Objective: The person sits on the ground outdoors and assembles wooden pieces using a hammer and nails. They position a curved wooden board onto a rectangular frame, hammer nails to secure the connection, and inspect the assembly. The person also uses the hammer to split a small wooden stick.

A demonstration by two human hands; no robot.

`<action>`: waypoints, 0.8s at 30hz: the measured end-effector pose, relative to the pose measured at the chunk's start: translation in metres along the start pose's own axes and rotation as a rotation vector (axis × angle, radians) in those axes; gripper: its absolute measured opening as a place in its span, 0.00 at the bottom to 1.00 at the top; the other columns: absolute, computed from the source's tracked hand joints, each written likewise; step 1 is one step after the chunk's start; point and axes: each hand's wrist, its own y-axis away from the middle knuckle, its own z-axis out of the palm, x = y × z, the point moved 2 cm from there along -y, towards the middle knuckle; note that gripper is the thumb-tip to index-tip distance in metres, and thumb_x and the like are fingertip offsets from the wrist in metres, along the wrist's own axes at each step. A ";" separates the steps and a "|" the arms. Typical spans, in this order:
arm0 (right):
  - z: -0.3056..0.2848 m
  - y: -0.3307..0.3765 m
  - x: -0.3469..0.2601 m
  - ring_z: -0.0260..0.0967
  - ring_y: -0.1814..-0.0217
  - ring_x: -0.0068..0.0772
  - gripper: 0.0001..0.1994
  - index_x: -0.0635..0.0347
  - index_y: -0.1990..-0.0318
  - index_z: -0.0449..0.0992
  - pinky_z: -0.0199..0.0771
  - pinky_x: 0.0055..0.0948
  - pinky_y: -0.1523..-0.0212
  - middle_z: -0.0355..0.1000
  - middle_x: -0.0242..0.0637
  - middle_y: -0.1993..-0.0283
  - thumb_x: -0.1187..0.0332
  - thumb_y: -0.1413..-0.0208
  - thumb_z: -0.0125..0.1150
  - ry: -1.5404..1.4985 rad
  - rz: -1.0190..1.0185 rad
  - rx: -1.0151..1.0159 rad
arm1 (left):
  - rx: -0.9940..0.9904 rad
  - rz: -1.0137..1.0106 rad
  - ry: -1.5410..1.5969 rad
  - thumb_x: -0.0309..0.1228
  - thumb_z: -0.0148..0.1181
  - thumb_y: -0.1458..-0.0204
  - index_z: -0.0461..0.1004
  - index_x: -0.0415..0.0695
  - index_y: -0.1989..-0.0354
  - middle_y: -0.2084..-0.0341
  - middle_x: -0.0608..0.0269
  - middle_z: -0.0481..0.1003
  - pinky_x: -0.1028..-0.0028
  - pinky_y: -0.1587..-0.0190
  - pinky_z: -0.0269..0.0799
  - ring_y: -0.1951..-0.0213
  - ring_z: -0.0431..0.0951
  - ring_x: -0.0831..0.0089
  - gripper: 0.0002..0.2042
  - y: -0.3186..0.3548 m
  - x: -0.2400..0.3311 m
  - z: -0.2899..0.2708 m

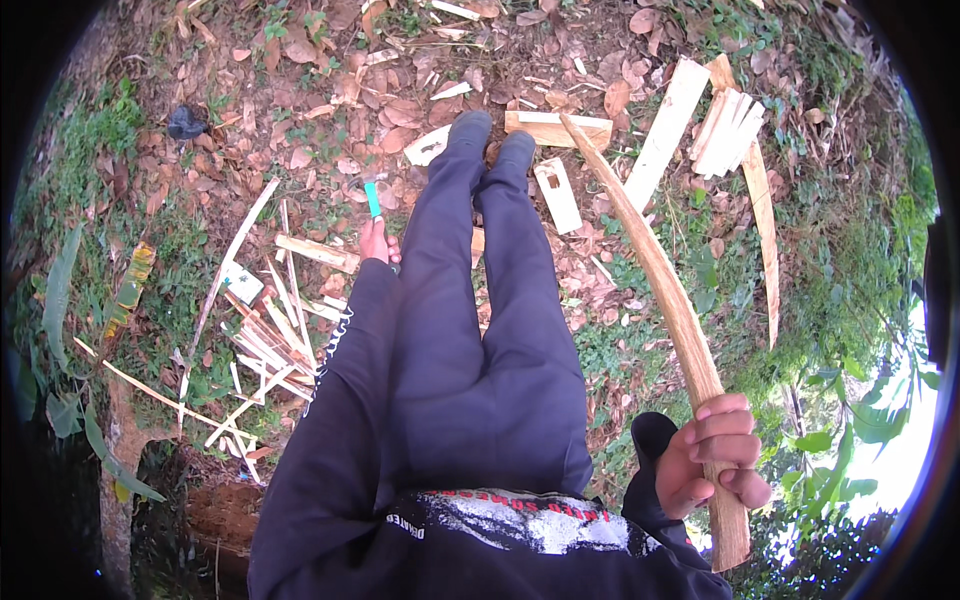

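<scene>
My right hand [712, 455] is wrapped round the lower part of a long curved wooden piece [668, 285]. The wood tapers to a point at its far end, beside my shoes, and its thick end sticks out below my fist. Beside my left leg, my left hand [377, 243] is closed on a narrow tool with a flat green end [373, 199]. Its other end is hidden in my fingers, so its exact kind does not show. A pale wooden block with a hole [558, 195] lies on the ground right of my feet.
Wood strips and offcuts [270, 345] are heaped at the left, by a small white-and-green packet [243, 282]. A long board [668, 130], several pale slats [727, 135] and another curved piece [762, 240] lie at the right. Dry leaves and plants cover the ground.
</scene>
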 end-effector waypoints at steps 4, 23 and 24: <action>0.001 0.001 0.005 0.63 0.77 0.28 0.18 0.50 0.66 0.52 0.66 0.33 0.69 0.63 0.32 0.77 0.53 0.36 0.53 0.044 -0.012 0.007 | -0.010 -0.020 0.049 0.42 0.49 0.37 0.65 0.60 0.48 0.84 0.68 0.61 0.75 0.87 0.54 0.88 0.58 0.78 0.11 0.000 -0.006 -0.005; 0.013 -0.020 0.018 0.63 0.74 0.32 0.19 0.51 0.63 0.52 0.67 0.37 0.67 0.62 0.35 0.74 0.54 0.38 0.57 0.057 0.086 -0.055 | 0.004 0.053 -0.089 0.39 0.45 0.36 0.65 0.55 0.47 0.85 0.66 0.62 0.73 0.90 0.55 0.90 0.58 0.77 0.11 0.018 -0.001 0.013; 0.012 -0.026 0.019 0.64 0.75 0.33 0.20 0.52 0.64 0.52 0.69 0.37 0.68 0.63 0.36 0.74 0.54 0.38 0.58 0.045 0.084 -0.065 | 0.004 0.077 -0.122 0.39 0.45 0.36 0.65 0.54 0.48 0.85 0.66 0.62 0.73 0.90 0.55 0.90 0.58 0.77 0.11 0.027 0.006 0.016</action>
